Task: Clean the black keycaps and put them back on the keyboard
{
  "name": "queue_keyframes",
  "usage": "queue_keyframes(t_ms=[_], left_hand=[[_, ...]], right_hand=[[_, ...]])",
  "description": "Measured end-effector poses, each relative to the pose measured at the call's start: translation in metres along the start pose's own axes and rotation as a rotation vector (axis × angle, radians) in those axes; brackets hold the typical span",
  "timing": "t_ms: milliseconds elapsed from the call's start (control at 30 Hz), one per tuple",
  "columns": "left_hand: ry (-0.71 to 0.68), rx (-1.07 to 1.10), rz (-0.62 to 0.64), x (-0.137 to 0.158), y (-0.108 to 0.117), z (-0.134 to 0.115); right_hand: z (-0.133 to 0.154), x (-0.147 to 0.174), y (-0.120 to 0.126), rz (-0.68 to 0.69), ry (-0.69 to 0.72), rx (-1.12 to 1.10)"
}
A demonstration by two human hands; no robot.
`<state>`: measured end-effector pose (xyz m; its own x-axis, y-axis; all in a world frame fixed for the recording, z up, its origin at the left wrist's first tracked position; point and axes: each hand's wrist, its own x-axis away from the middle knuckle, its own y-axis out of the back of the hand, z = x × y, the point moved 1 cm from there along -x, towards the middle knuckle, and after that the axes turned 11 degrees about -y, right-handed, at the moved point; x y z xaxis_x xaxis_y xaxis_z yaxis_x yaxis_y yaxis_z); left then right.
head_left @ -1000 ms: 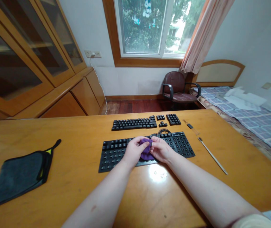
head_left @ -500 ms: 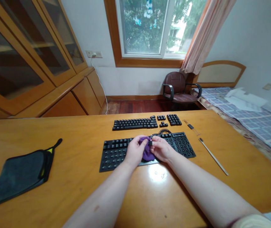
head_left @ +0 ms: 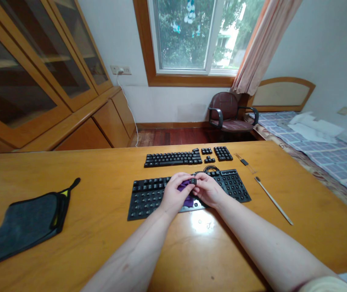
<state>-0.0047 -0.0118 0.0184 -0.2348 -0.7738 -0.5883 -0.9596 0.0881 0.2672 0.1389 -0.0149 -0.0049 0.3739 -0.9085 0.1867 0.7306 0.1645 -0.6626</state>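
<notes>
Table: I have a glossy yellow-brown table across the lower view, glare shining just in front of the keyboard base.
Room: past the far edge I see reddish floor, a maroon armchair and a window with a pink curtain.
Left wall: a glass-fronted wooden cabinet leans into my view.
Right side: a bed with a checked cover carries crumpled white material I can't identify.
Keycap rows: black keycaps lie grouped in keyboard order behind the base, a number block at their right end.
Tools: a wire tool with a black grip lies right of that block; nearer me, a slim brush lies slanted.
Grey cloth: the folded grey cloth sits well apart at left.
In the way: both hands block my sight of the base's middle.
Hands: close together above the base; the left hand grips a purple cloth, the right hand pinches a small keycap against it.
</notes>
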Motion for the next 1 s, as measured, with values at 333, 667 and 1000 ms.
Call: queue_keyframes(t_ms=[333, 667, 1000], left_hand=[[0.076, -0.214, -0.038, -0.001, 0.003, 0.003], [0.093, -0.26, 0.113, 0.002, 0.001, 0.011], [0.005, -0.354, 0.181, 0.001, 0.001, 0.003]], right_hand=[[0.021, 0.008, 0.001, -0.209, 0.33, 0.709], [0.025, 0.007, 0.006, -0.297, 0.375, 1.009], [0.036, 0.004, 0.021, -0.307, 0.247, 0.83]])
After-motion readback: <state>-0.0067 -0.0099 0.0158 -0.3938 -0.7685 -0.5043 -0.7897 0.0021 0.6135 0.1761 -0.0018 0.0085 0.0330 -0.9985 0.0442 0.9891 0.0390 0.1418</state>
